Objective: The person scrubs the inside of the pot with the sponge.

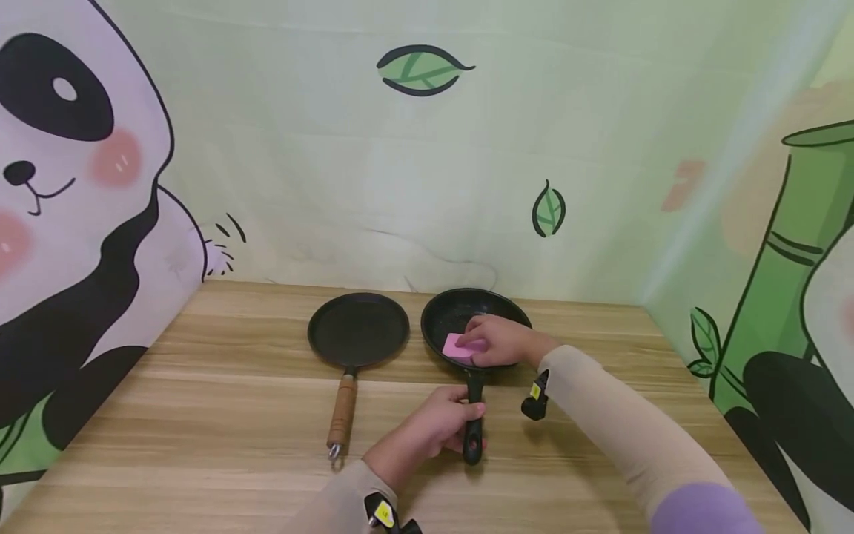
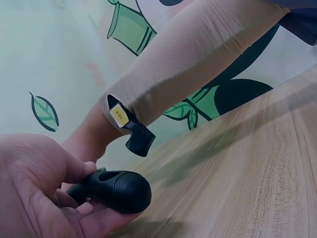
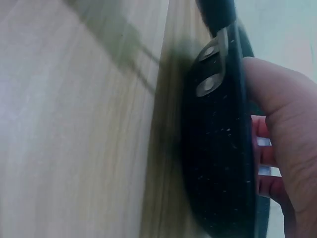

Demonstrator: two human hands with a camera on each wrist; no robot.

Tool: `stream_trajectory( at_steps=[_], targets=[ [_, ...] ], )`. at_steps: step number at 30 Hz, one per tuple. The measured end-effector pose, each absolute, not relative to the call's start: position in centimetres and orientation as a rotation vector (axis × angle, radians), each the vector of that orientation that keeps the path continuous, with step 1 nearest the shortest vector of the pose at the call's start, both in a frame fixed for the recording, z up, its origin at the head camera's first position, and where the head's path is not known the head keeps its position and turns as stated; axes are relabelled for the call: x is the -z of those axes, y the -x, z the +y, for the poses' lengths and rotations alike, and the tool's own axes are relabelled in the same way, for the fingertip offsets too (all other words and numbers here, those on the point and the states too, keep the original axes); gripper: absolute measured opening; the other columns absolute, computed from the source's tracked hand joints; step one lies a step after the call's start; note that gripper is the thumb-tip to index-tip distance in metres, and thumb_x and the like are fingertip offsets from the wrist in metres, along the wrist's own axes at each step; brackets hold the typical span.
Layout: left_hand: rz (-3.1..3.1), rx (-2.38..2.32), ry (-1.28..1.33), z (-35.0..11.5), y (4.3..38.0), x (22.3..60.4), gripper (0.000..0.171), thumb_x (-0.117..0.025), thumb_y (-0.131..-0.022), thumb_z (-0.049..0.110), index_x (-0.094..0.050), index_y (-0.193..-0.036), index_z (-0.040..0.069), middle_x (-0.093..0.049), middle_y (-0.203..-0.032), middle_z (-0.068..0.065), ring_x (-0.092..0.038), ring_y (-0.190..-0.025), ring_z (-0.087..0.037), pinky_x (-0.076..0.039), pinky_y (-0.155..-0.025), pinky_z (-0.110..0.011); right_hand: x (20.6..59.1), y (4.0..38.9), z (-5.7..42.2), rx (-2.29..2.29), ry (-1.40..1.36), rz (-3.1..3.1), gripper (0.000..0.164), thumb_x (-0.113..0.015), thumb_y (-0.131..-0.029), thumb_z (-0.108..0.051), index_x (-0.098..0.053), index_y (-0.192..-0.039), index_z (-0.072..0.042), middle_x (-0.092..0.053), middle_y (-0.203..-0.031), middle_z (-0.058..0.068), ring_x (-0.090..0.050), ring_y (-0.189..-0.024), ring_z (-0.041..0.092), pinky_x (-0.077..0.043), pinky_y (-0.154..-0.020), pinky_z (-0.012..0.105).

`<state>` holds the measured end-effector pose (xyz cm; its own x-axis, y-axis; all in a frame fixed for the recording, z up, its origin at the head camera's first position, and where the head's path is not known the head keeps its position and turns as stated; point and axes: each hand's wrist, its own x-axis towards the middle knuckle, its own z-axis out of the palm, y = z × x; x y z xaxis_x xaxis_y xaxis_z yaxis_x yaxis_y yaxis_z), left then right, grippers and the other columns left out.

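A black frying pan [image 1: 437, 319] stands at the back of the table, its black handle [image 1: 474, 426] pointing toward me. My left hand [image 1: 443, 419] grips that handle, thumb on top and fingers beneath; the handle's rounded end [image 2: 131, 192] shows in the left wrist view. Inside the pan my right hand [image 1: 500, 341] holds a pink sponge [image 1: 457, 347] against the cooking surface. In the right wrist view the pan's speckled outer side [image 3: 218, 144] hides the sponge, and my right hand [image 3: 290, 124] reaches over the rim.
Left of the frying pan lies a flat black griddle pan [image 1: 359, 328] with a wooden handle [image 1: 343, 408]. Both rest on a wood-grain table [image 1: 233, 415]. Behind the table hangs a pale green backdrop [image 1: 300, 148] with pandas, leaves and bamboo.
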<state>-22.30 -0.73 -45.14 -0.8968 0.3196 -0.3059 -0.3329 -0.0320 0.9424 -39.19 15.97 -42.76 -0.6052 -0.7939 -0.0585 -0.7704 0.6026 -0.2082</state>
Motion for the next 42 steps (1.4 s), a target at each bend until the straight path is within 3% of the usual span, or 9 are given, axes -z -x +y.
stream_trajectory(
  at_steps=[7,13,21,29,35,42],
  targets=[
    [1.779,-2.003,-0.016,-0.8,22.2,45.4,0.020,-0.058,-0.102,0.007,-0.058,-0.118,-0.005,-0.055,-0.076,-0.009,-0.073,-0.075,-0.037,-0.062,-0.067,-0.054,44.3,40.1,15.2,0.226,1.361,2.752,0.033,-0.071,-0.093,-0.032,-0.073,-0.124,-0.021,-0.063,-0.119,0.005,-0.059,-0.107,0.019,-0.051,-0.100,0.038],
    [1.783,-2.003,-0.023,-0.7,22.2,45.3,0.022,-0.057,-0.102,0.007,-0.056,-0.121,-0.005,-0.054,-0.077,-0.009,-0.072,-0.073,-0.033,-0.062,-0.068,-0.054,44.5,40.5,14.1,0.099,1.366,2.876,0.035,-0.071,-0.094,-0.028,-0.070,-0.127,-0.017,-0.065,-0.122,0.011,-0.062,-0.109,0.025,-0.053,-0.100,0.043],
    [1.795,-1.991,-0.041,-0.6,21.9,45.6,0.024,-0.056,-0.102,0.005,-0.054,-0.123,-0.006,-0.056,-0.078,-0.011,-0.072,-0.072,-0.033,-0.063,-0.066,-0.052,45.1,41.3,13.5,0.107,1.066,2.972,0.038,-0.068,-0.095,-0.027,-0.068,-0.132,-0.017,-0.063,-0.132,0.011,-0.061,-0.119,0.028,-0.049,-0.107,0.046],
    [1.826,-1.996,-0.039,-0.7,22.1,45.2,0.020,-0.058,-0.102,0.007,-0.059,-0.116,-0.007,-0.058,-0.077,-0.012,-0.073,-0.074,-0.036,-0.063,-0.064,-0.051,45.1,42.4,13.7,0.294,1.044,2.973,0.035,-0.072,-0.093,-0.024,-0.072,-0.127,-0.016,-0.065,-0.132,0.011,-0.060,-0.123,0.031,-0.043,-0.112,0.047],
    [1.831,-2.001,-0.010,-0.8,22.2,45.3,0.013,-0.060,-0.100,0.007,-0.062,-0.107,-0.004,-0.060,-0.076,-0.012,-0.073,-0.074,-0.039,-0.063,-0.064,-0.052,44.5,41.3,13.5,0.339,1.115,2.889,0.033,-0.072,-0.091,-0.022,-0.074,-0.123,-0.013,-0.065,-0.133,0.014,-0.060,-0.123,0.032,-0.044,-0.111,0.046],
    [1.825,-1.991,0.014,-0.7,22.1,45.2,0.013,-0.060,-0.101,0.009,-0.062,-0.107,-0.003,-0.060,-0.082,-0.014,-0.073,-0.078,-0.041,-0.063,-0.065,-0.053,44.1,39.1,13.7,0.335,1.091,2.846,0.029,-0.075,-0.090,-0.022,-0.077,-0.118,-0.016,-0.067,-0.130,0.011,-0.063,-0.120,0.028,-0.047,-0.108,0.044]
  ],
)
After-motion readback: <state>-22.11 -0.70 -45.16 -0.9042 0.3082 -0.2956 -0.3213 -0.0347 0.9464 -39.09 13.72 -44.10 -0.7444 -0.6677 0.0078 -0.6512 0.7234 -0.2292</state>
